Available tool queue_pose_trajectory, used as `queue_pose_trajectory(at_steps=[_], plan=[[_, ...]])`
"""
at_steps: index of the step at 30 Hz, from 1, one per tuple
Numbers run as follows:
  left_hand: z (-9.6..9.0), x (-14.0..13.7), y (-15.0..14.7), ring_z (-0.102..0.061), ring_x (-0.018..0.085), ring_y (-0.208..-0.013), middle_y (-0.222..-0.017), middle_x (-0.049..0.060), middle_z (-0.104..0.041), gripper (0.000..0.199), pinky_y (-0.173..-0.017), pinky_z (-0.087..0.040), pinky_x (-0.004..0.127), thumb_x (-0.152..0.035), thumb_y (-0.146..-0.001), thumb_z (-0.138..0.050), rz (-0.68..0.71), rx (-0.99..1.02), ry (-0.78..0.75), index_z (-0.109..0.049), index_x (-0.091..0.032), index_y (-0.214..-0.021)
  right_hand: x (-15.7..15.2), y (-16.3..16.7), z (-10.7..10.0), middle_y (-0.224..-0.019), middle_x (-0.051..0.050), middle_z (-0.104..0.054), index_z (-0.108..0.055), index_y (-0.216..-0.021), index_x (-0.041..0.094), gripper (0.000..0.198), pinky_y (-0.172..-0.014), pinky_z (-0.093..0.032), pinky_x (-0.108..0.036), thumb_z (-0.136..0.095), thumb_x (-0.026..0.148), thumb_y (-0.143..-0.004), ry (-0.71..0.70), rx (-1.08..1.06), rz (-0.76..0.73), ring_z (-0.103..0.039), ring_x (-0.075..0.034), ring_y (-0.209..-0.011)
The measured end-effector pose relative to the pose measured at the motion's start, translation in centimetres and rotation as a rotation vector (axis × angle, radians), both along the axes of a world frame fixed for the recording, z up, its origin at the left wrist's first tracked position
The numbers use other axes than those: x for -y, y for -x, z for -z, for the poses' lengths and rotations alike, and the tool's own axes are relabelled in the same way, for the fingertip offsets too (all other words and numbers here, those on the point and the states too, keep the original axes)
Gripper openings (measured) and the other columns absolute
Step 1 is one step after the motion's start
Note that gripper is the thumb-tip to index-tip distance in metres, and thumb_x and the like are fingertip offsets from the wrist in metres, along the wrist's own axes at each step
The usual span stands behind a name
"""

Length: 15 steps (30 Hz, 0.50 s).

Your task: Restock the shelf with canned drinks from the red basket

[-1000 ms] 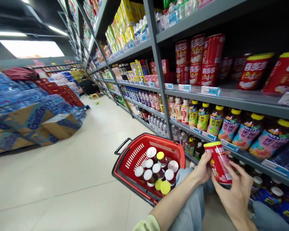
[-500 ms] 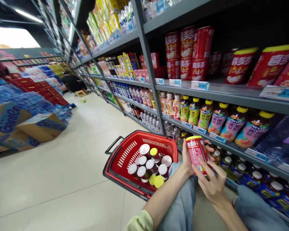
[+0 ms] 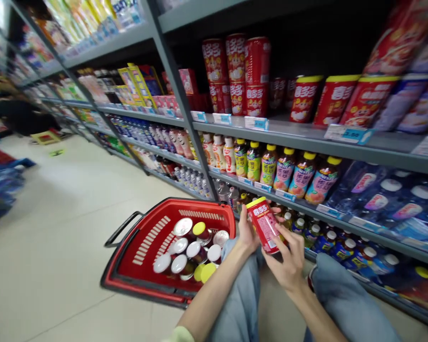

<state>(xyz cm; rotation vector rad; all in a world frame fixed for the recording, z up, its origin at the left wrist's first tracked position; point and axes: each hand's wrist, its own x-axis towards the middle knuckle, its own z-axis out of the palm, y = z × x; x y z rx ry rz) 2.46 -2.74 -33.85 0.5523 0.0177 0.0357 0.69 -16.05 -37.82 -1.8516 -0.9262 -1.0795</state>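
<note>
Holding 1 red can (image 3: 265, 225) between 2 bare hands, above the gap between the bent knees, to the right of the shopping basket (image 3: 142, 271) and in front of the lower shelves. Curling the left hand (image 3: 247, 232) around the side and back of the can, showing fingertips past the far edge, presumably bearing most of the weight there. Resting the right hand (image 3: 288, 256) lower, grasping the can with fingertips on the near side and thumb close to the base, probably for steadying the tilt. Being unable to tell the firmness of either grip. Pointing the yellow lid (image 3: 255, 202) upward and a little to the left, facing the printed side toward the head camera, perhaps for an easy view of the label.

Standing on the floor just beside the left knee (image 3: 231, 289), in the basket's case, likely for easy reach. Grouping white-lidded jars (image 3: 180, 263) close together inside, lids up, along with 3 yellow lids, probably for stability. Stacking similar cans (image 3: 258, 76) 2 high on the shelf, seemingly for saving room. Lining up yellow-capped bottles (image 3: 283, 171) below, facing labels outward, likely for reading from the aisle. Fixing price tags (image 3: 256, 123) along the shelf edge beneath the stacked cans, presumably for matching prices to goods.
</note>
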Motion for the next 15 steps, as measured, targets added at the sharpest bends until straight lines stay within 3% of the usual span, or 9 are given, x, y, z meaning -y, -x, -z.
queue_pose_trajectory(at_steps=[4,8,11,13,15], plan=[[0.3,-0.6,-0.7,-0.070,0.036,-0.117,-0.119,0.016,-0.076,0.071,-0.102,-0.055,0.049,-0.069,-0.083,-0.067,-0.041,-0.036,-0.011,-0.068,-0.013,-0.128,-0.8,-0.2,-0.5,-0.136,-0.014,-0.065,-0.056,-0.139,0.026,0.065,-0.102,-0.057,-0.052,-0.084,0.018,-0.080,-0.268,-0.334,-0.084,-0.065,-0.031,-0.121],[0.4,-1.4,-1.2,-0.067,0.036,-0.122,-0.122,0.014,-0.076,0.067,-0.105,-0.053,0.047,-0.067,-0.080,-0.072,-0.073,-0.041,0.001,-0.073,-0.014,-0.121,-1.4,-0.1,-0.7,-0.131,-0.011,-0.068,-0.062,-0.131,0.024,0.061,-0.098,-0.061,-0.044,-0.088,0.028,-0.076,-0.589,-0.845,-0.349,-0.068,-0.030,-0.118],[0.5,-1.7,-1.2,-0.066,0.037,-0.124,-0.119,0.015,-0.077,0.069,-0.106,-0.053,0.047,-0.069,-0.077,-0.074,-0.076,-0.044,-0.041,-0.075,-0.014,-0.118,-1.7,-0.1,-0.9,-0.121,-0.009,-0.071,-0.063,-0.127,0.023,0.060,-0.073,-0.066,-0.036,-0.088,0.039,-0.074,-0.830,-1.124,-0.509,-0.074,-0.027,-0.097],[0.6,-1.7,-1.1,-0.067,0.038,-0.123,-0.117,0.015,-0.077,0.072,-0.106,-0.053,0.048,-0.071,-0.074,-0.076,-0.037,-0.053,-0.077,-0.076,-0.013,-0.117,-1.9,-0.2,-1.0,-0.109,-0.008,-0.073,-0.063,-0.124,0.022,0.060,-0.052,-0.060,-0.029,-0.085,0.049,-0.075,-0.951,-1.268,-0.614,-0.073,-0.023,-0.078],[0.8,-1.6,-1.1,-0.068,0.038,-0.120,-0.115,0.015,-0.078,0.071,-0.105,-0.052,0.047,-0.069,-0.072,-0.079,-0.024,-0.071,-0.121,-0.076,-0.013,-0.115,-2.0,-0.4,-1.1,-0.091,-0.006,-0.073,-0.066,-0.113,0.019,0.057,-0.042,-0.051,-0.024,-0.081,0.060,-0.076,-1.051,-1.378,-0.702,-0.069,-0.019,-0.064]])
